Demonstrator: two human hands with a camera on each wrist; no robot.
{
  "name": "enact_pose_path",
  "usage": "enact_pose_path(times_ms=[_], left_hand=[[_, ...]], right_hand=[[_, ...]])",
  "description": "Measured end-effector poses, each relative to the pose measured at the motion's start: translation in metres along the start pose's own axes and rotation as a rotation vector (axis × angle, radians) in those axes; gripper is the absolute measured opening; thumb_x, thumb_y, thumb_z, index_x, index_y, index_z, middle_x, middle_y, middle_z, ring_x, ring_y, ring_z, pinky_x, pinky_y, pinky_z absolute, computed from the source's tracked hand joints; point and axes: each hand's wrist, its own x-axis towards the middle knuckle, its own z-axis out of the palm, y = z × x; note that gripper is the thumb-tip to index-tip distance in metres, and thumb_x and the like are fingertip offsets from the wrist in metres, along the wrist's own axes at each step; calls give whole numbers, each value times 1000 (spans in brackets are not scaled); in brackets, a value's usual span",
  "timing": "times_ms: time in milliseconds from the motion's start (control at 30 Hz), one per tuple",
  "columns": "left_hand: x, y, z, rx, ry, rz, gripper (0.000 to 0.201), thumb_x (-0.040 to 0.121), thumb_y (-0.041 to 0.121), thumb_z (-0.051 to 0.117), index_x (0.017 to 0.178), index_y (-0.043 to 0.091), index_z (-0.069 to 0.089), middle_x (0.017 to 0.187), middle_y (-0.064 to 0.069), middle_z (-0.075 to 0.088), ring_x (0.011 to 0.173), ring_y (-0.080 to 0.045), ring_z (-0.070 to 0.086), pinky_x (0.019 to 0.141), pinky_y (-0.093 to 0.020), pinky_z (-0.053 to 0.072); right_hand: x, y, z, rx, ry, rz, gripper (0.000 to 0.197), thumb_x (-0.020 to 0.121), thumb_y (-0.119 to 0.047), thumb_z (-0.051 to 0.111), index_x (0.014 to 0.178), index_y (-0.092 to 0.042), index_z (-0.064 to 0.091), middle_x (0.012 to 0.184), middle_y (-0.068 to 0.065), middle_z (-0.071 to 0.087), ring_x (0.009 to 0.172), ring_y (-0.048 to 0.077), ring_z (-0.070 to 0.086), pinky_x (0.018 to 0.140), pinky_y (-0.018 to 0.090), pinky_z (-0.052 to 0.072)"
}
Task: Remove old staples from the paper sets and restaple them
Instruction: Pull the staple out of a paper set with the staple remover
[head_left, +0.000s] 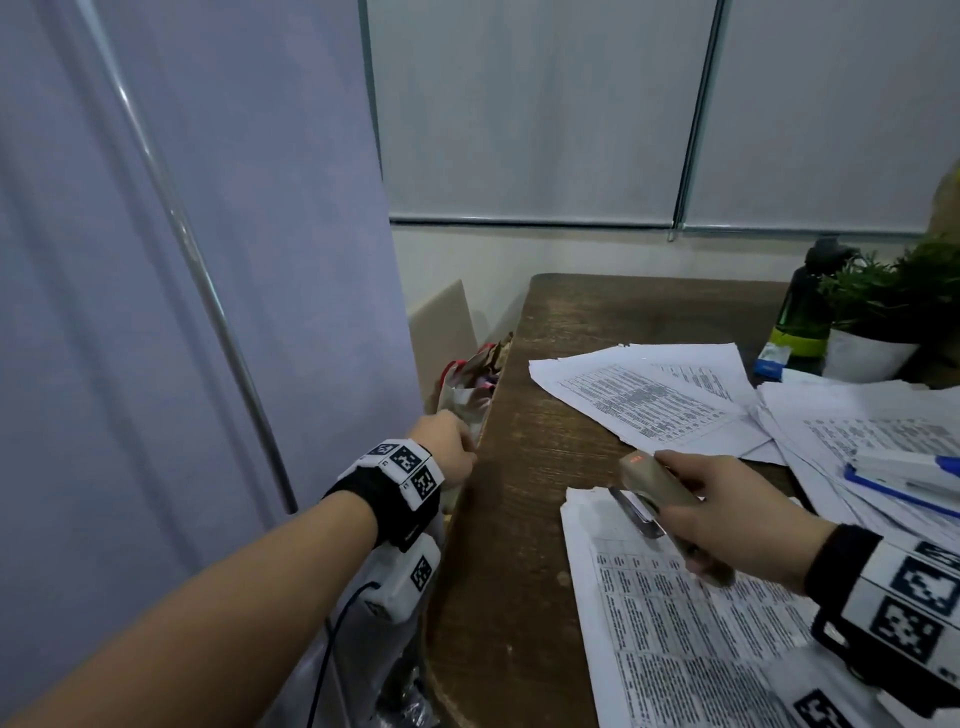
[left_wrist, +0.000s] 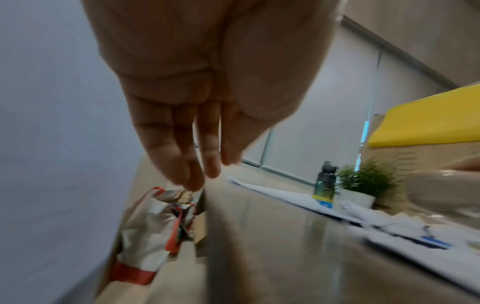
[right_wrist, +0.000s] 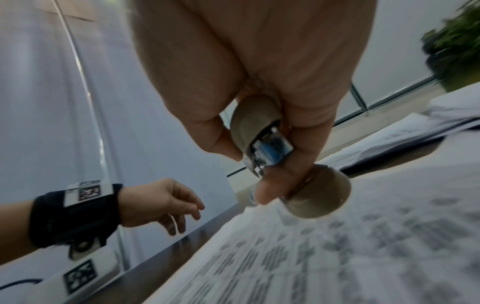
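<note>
1. Setting: a brown wooden table in a room corner, blinds behind.
2. Paper set lies at the near edge; the right hand grasps a beige stapler at its top corner, apparently ready to restaple.
3. Left hand, fingers relaxed and empty, hangs off the table's edge above a bag, perhaps discarding an old staple.
4. Further paper stacks remain; whether they are finished cannot be told.

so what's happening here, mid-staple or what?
The right hand grips a beige stapler over the top corner of the near paper set on the wooden table. The left hand is off the table's left edge, fingers loose and empty, above a bag beside it. More paper sets lie farther back.
</note>
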Motion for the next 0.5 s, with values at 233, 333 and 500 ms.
enact_pose_path(times_ms=[233, 333, 500], left_hand=[[0, 65, 28, 239, -331, 177, 60, 86, 53, 66, 129, 13, 60, 126, -3, 62, 113, -21, 59, 97, -36, 50], [2, 88, 43, 317, -360, 203, 61, 80, 51, 74, 120, 6, 63, 119, -8, 66, 106, -25, 62, 87, -35, 51], [13, 112, 57, 325, -387, 206, 34, 73, 35, 81, 78, 14, 54, 80, -4, 53, 71, -20, 48, 62, -31, 38]], right_hand=[[-5, 21, -67, 20, 301, 23, 41, 91, -3, 50, 129, -21, 53, 88, 22, 65, 54, 27, 56, 46, 30, 44], [-4, 38, -100, 21, 438, 34, 36, 93, -6, 51, 125, -22, 54, 86, 19, 65, 56, 28, 54, 47, 31, 44], [1, 89, -146, -173, 452, 165, 32, 93, -38, 57, 89, -8, 67, 66, 6, 63, 55, 20, 55, 52, 24, 41]])
